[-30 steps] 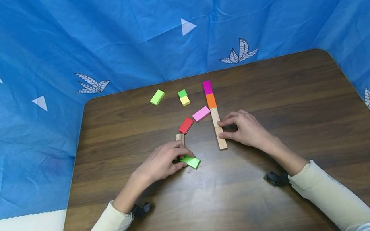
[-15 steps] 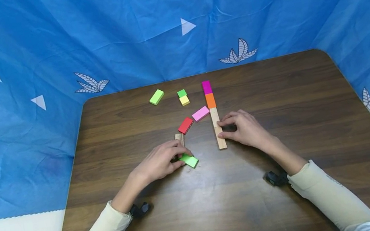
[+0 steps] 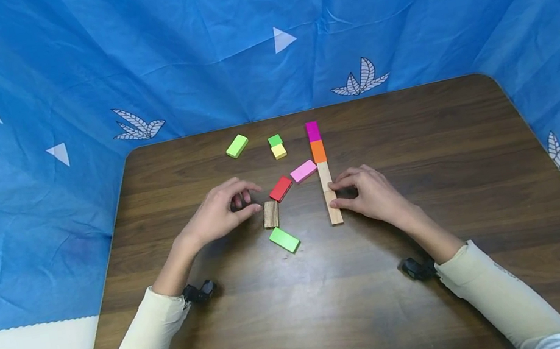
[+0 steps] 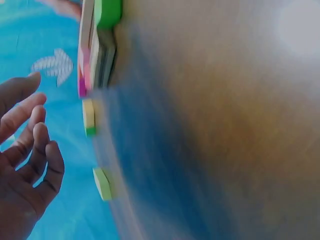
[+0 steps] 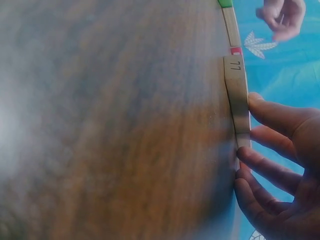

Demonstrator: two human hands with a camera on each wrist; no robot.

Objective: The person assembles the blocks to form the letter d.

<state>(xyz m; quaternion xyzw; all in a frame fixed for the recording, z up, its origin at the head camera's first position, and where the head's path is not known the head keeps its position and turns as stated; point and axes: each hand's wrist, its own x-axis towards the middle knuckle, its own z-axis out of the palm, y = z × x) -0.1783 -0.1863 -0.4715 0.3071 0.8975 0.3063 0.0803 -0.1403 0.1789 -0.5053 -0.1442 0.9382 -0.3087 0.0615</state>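
My left hand (image 3: pixel 219 209) hovers over the table with its thumb and fingers apart, holding nothing. In the left wrist view its fingers are loosely spread. Just right of it are a brown-striped wooden block (image 3: pixel 270 214), a light green block (image 3: pixel 285 240) and a red block (image 3: pixel 280 188). With thumb and fingertips, my right hand (image 3: pixel 367 194) touches the right side of two plain wooden blocks (image 3: pixel 333 209) laid end to end. An orange block (image 3: pixel 318 151) and a magenta block (image 3: pixel 313 130) continue that row. A pink block (image 3: pixel 304 171) links the red block to the row.
Toward the back lie a yellow-green block (image 3: pixel 237 146) and a yellow block (image 3: pixel 278 151) touching a green block (image 3: pixel 275 140). The brown table (image 3: pixel 449 319) is bordered by a blue patterned cloth (image 3: pixel 212 37) behind and at both sides.
My left hand has let go of the light green block and moved up and left, uncovering the striped wooden block. The right hand stays at the plain blocks.
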